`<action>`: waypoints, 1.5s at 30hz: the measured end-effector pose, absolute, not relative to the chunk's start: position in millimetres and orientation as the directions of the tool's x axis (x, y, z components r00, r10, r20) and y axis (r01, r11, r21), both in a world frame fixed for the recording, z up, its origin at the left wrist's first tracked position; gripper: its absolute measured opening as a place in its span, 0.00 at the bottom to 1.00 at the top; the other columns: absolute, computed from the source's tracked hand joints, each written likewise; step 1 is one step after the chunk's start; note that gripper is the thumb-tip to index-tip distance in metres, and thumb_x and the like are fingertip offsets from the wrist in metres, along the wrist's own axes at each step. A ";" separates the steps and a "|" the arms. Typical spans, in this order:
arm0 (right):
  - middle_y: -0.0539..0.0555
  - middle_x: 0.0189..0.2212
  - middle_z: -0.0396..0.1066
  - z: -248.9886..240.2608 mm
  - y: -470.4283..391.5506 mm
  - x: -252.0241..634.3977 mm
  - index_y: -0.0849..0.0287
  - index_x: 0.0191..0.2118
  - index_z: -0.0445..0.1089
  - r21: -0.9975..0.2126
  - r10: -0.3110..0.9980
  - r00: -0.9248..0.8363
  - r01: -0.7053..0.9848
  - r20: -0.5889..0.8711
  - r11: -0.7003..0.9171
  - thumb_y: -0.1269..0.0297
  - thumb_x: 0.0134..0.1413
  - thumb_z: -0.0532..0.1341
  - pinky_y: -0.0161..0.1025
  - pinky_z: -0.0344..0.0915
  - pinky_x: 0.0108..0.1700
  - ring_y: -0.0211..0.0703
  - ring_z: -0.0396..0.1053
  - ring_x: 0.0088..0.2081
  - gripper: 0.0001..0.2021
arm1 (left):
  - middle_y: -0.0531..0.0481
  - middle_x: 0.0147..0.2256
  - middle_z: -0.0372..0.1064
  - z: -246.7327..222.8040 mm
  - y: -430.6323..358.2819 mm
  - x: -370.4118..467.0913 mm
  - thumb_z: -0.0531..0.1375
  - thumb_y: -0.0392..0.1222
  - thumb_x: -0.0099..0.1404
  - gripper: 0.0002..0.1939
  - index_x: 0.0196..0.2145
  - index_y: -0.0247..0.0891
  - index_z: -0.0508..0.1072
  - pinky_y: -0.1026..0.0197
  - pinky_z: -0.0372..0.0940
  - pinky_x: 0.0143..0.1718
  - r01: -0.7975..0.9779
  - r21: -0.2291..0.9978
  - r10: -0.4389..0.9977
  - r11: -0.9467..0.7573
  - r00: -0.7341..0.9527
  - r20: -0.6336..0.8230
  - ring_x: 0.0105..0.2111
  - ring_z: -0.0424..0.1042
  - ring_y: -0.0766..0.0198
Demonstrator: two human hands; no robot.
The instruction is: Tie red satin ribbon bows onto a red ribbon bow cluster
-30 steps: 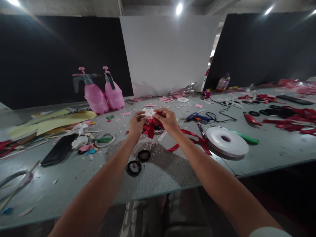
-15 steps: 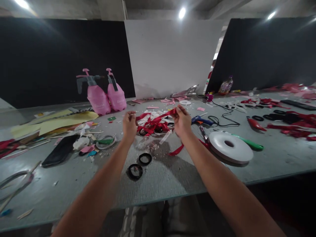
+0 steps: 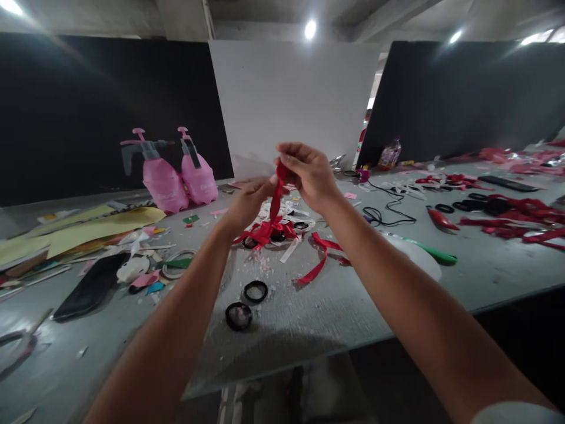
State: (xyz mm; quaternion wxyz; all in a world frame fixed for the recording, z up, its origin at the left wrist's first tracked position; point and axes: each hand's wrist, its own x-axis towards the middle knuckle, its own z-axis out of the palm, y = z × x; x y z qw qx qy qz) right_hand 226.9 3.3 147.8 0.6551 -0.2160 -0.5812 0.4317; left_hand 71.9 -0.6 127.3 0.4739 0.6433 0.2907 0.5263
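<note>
A red ribbon (image 3: 276,200) hangs from my raised hands over a heap of red ribbon bows (image 3: 266,232) on the grey table. My right hand (image 3: 309,174) pinches the ribbon near its top. Just to its left and slightly lower, my left hand (image 3: 253,203) has its fingertips closed on the same ribbon. Another red strip (image 3: 314,270) lies curved on the tabletop beneath my right forearm. Nearer the front edge are two black rings (image 3: 239,316), side by side. A white spool (image 3: 419,259) is partly hidden behind my right forearm.
Two pink spray bottles (image 3: 164,185) stand at the back left. A black tray-like object (image 3: 90,288), scraps and yellow paper (image 3: 106,227) cover the left side. To the right lie a green-handled tool (image 3: 435,253), a black cable (image 3: 392,221) and more red ribbons (image 3: 521,218).
My hands were apart with the ribbon stretched between them; now they are raised close together and the ribbon hangs down. The camera view has shifted slightly to the right.
</note>
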 end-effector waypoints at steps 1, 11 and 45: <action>0.46 0.30 0.72 153.7 2.8 229.6 0.57 0.40 0.71 -0.768 0.798 -0.025 -0.290 0.603 0.571 0.62 0.51 0.65 0.29 0.70 0.32 0.32 0.72 0.32 0.10 | 0.48 0.25 0.68 129.7 0.2 75.1 0.63 0.48 0.60 0.13 0.29 0.34 0.73 0.58 0.66 0.35 -0.161 0.928 0.876 -0.336 0.309 0.371 0.30 0.71 0.59; 0.48 0.29 0.70 136.2 -3.1 309.4 0.57 0.39 0.71 -0.674 0.633 0.359 -0.017 0.685 0.739 0.63 0.53 0.64 0.33 0.72 0.31 0.34 0.73 0.31 0.08 | 0.55 0.15 0.55 139.6 5.4 30.5 0.70 0.47 0.51 0.16 0.21 0.37 0.68 0.67 0.54 0.13 0.010 0.948 0.906 -0.317 0.299 0.300 0.13 0.57 0.72; 0.39 0.12 0.48 53.1 -17.7 256.7 0.61 0.24 0.64 -0.983 0.841 -0.532 -0.181 0.100 0.002 0.53 0.45 0.69 0.26 0.39 0.13 0.24 0.40 0.13 0.18 | 0.60 0.15 0.47 83.9 -12.2 43.1 0.61 0.54 0.58 0.21 0.21 0.36 0.60 0.68 0.38 0.15 0.173 0.953 0.907 -0.248 0.387 0.166 0.14 0.44 0.76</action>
